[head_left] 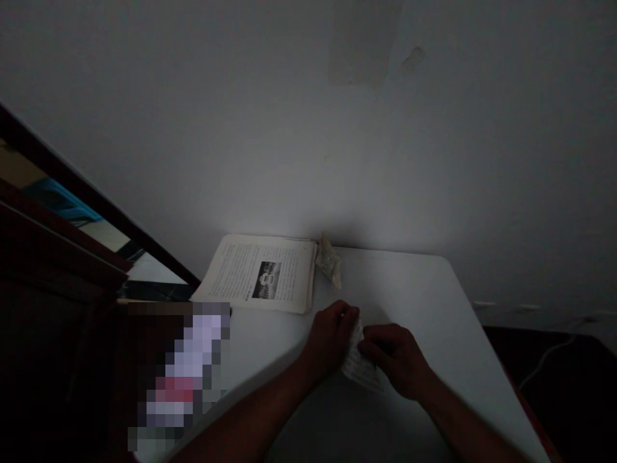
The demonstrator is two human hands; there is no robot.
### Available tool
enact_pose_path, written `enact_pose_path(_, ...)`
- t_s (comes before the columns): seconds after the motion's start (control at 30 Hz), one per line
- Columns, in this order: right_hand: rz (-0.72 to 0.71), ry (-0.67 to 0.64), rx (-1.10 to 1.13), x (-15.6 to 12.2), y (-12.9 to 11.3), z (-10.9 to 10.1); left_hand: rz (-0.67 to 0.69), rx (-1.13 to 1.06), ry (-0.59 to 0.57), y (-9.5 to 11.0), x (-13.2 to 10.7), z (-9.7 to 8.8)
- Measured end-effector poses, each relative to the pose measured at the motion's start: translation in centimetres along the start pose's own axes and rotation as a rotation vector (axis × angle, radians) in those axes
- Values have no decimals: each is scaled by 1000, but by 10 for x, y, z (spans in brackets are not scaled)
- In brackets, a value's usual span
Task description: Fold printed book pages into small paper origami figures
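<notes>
Between my hands is a small folded piece of printed paper (360, 371), held just above or against the white table. My left hand (332, 334) has its fingers closed on the paper's upper left edge. From the other side my right hand (396, 357) pinches the same paper with thumb and fingers. The exact folds are hidden behind the fingers and dim in the low light. Beyond my left hand, a folded paper shape (330, 262) with pointed ends stands on the table.
A stack of printed pages (231, 276) with a dark picture lies at the table's back left. The white table (409, 276) meets a pale wall (289, 128). A blurred-out patch (193, 360) covers the left edge. A pale cable (544, 360) hangs at right.
</notes>
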State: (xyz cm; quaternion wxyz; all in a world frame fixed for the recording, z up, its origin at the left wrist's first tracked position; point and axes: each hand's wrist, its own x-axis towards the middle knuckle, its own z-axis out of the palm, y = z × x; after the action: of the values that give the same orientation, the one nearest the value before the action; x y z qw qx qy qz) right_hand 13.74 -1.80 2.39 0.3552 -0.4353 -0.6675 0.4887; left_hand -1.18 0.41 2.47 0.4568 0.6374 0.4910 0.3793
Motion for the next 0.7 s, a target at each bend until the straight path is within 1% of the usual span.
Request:
enact_pose_path(0.07, 29, 8, -9, 1, 0, 1, 3, -3, 9, 0, 2, -2)
enact_pose_path(0.17, 58, -51, -38, 2, -3, -1, -9, 31, 58, -2, 3, -7)
enact_pose_path(0.27, 39, -103, -95, 3, -6, -3, -26, 61, 83, -4, 4, -10)
enact_pose_path(0.43, 12, -72, -161, 1, -7, -4, -16, 86, 72, -5, 6, -7)
enact_pose_path(0.5, 33, -83, -130, 1, -8, -5, -20, 94, 91, -5, 7, -8)
enact_pose_path(0.63, 105, -206, -17, 1, -8, -11, -40, 105, 121, -5, 9, -12)
enact_pose_path(0.7, 106, -238, -4, 0, -8, -13, -38, 118, 118, -6, 10, -13)
